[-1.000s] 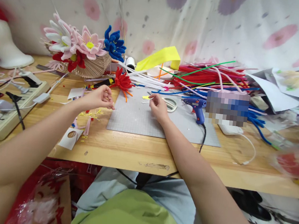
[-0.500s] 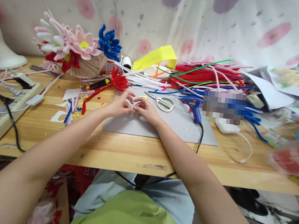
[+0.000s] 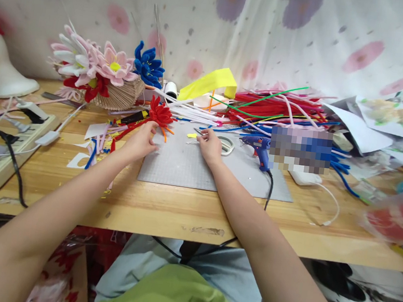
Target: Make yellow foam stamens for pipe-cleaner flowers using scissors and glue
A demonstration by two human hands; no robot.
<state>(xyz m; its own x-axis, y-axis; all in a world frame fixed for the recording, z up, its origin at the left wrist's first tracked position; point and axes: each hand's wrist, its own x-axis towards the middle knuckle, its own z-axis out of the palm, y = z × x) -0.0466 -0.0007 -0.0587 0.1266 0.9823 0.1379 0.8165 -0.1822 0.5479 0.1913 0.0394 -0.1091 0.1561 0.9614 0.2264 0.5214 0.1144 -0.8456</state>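
Observation:
My left hand (image 3: 142,140) hovers at the left edge of the grey cutting mat (image 3: 173,169), thumb and fingers apart, with nothing visible in it. Just beyond it rests a red fuzzy flower (image 3: 161,111) on a red stem, beside short orange strips (image 3: 167,131). Farther right, my right hand (image 3: 209,147) is closed over the middle of the scissors (image 3: 228,146). Their pale handles show to its right and a blade tip pokes out at its left; the fingers hide the rest. A small yellow piece (image 3: 191,135) lies left of these fingertips.
A blue glue gun (image 3: 260,150) stands on the mat's right side, its cord running off the front. Behind are red and white pipe cleaners (image 3: 279,106) and a yellow sheet (image 3: 209,84). Fuzzy flowers (image 3: 113,63), scraps (image 3: 95,146) and a power strip (image 3: 16,149) occupy the left.
My hands were together over the mat. The left has moved left and opened; the right has shifted right onto the scissors. Orange strips by the red flower now show.

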